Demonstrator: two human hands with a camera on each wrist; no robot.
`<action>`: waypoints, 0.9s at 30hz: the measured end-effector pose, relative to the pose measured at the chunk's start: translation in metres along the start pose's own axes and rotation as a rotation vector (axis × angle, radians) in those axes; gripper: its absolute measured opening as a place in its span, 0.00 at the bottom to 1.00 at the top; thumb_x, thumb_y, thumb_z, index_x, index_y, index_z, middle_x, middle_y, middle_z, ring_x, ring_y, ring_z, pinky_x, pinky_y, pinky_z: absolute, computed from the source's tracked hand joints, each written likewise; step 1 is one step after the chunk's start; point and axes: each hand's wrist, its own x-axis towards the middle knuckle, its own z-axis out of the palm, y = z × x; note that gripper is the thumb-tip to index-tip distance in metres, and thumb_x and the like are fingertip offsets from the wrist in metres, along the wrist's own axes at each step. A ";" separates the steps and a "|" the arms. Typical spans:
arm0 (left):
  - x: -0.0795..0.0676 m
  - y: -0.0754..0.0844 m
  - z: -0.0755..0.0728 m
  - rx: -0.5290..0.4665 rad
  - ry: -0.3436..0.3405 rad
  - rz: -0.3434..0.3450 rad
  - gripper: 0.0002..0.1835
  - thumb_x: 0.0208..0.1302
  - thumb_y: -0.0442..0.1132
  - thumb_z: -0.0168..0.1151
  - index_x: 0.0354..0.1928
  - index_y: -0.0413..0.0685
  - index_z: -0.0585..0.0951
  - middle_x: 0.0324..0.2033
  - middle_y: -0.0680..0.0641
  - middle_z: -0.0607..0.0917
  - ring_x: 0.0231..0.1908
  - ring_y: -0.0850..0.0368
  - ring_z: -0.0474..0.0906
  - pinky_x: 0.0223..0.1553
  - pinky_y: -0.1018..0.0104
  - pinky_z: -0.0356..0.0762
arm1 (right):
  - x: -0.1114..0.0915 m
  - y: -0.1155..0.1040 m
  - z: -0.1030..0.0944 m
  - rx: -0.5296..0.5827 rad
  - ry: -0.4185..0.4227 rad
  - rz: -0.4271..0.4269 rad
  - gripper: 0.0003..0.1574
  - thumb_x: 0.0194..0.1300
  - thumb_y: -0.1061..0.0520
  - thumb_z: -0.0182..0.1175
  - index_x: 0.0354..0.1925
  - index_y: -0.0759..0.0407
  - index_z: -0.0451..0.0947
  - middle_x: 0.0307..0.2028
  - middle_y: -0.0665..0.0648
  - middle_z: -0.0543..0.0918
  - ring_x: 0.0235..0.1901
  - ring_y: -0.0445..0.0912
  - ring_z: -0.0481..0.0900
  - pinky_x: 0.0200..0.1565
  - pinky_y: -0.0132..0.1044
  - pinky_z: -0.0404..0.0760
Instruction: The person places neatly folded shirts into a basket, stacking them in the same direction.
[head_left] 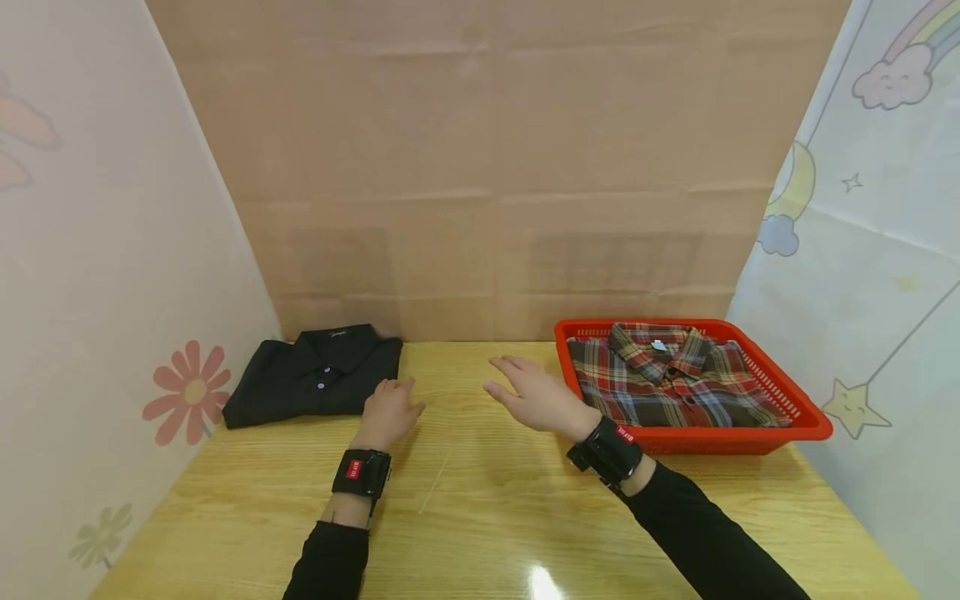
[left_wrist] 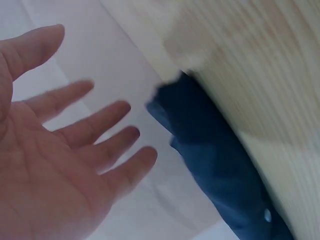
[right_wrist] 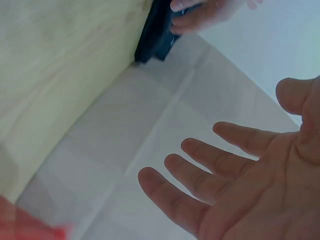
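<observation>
A folded black collared shirt (head_left: 322, 379) with light buttons lies at the back left of the wooden table. My left hand (head_left: 388, 411) hovers by its right front corner, fingers spread and holding nothing. In the left wrist view the same dark shirt (left_wrist: 210, 155) shows beyond the left fingertips. My right hand (head_left: 542, 398) is in the air between the shirt and a red plastic basket (head_left: 813, 425), its palm bare and fingers extended in the right wrist view. Inside the basket lies a folded plaid shirt (head_left: 678, 383), collar toward the back.
The wooden table (head_left: 465, 533) meets a brown paper-covered wall (head_left: 487, 167) behind. Printed white curtains (head_left: 82, 333) stand close along the left and right sides. The red basket sits near the right curtain.
</observation>
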 end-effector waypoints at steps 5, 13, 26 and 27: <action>-0.002 -0.017 0.000 0.018 -0.017 -0.091 0.29 0.65 0.42 0.64 0.64 0.37 0.70 0.62 0.25 0.69 0.68 0.23 0.55 0.62 0.26 0.56 | 0.006 -0.005 0.025 -0.002 -0.040 -0.023 0.37 0.75 0.39 0.47 0.72 0.57 0.62 0.70 0.64 0.66 0.69 0.59 0.66 0.67 0.54 0.67; 0.001 -0.047 -0.007 0.028 -0.104 -0.142 0.31 0.65 0.33 0.59 0.69 0.39 0.65 0.68 0.27 0.62 0.71 0.23 0.46 0.64 0.23 0.47 | 0.018 -0.012 0.057 0.026 -0.101 -0.027 0.35 0.75 0.42 0.49 0.72 0.56 0.62 0.67 0.63 0.70 0.65 0.57 0.71 0.64 0.52 0.71; -0.001 -0.068 -0.014 0.150 -0.101 -0.219 0.25 0.67 0.29 0.53 0.66 0.31 0.68 0.63 0.25 0.68 0.68 0.25 0.55 0.67 0.31 0.50 | 0.030 -0.018 0.091 -0.013 -0.179 0.004 0.37 0.74 0.41 0.51 0.74 0.52 0.59 0.65 0.63 0.73 0.60 0.54 0.76 0.58 0.50 0.77; -0.001 -0.068 -0.014 0.155 -0.095 -0.214 0.24 0.67 0.28 0.53 0.65 0.32 0.71 0.61 0.26 0.71 0.66 0.25 0.58 0.66 0.30 0.52 | 0.031 -0.017 0.092 -0.013 -0.180 0.009 0.37 0.74 0.41 0.51 0.74 0.52 0.60 0.65 0.63 0.73 0.61 0.54 0.76 0.59 0.51 0.76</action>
